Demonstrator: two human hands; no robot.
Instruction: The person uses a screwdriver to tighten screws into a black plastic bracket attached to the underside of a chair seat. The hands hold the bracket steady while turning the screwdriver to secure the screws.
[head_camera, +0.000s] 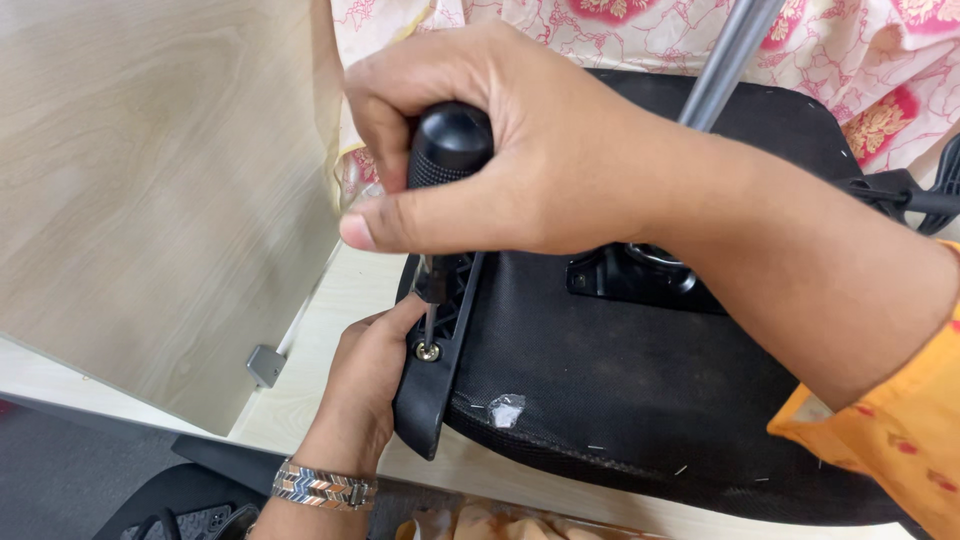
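Observation:
My right hand (520, 150) is closed around the black handle of a screwdriver (448, 145). Its thin shaft points down onto a brass-coloured screw (428, 352) in a black plastic bracket (435, 370). The bracket lies along the left edge of an upturned black chair seat (620, 390). My left hand (365, 385), a metal watch band on its wrist, grips the bracket's edge right beside the screw.
The seat rests on a pale wooden tabletop (330, 320). A light wood panel (150, 190) stands at the left with a small metal fitting (265, 365) at its base. A chrome pole (725, 60) and the black seat mechanism (640, 275) rise behind; floral cloth lies beyond.

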